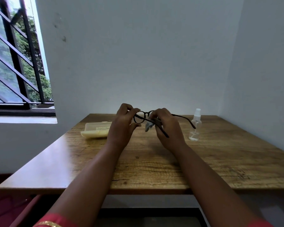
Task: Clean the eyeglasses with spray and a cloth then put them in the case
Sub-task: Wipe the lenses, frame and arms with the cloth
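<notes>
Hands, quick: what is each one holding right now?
Left hand: fingers pinch the eyeglasses at the frame's left rim.
Right hand: fingers hold the grey cloth against the glasses' other lens.

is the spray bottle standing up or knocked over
Upright: the spray bottle stands on its base on the table, white nozzle on top.

Two bare forearms reach forward, hands raised close together.
The left hand (123, 123) curls its fingers, thumb and forefinger pinching at the top; the right hand (166, 126) has fingers bent inward, gripping, wrist slightly lower.
</notes>
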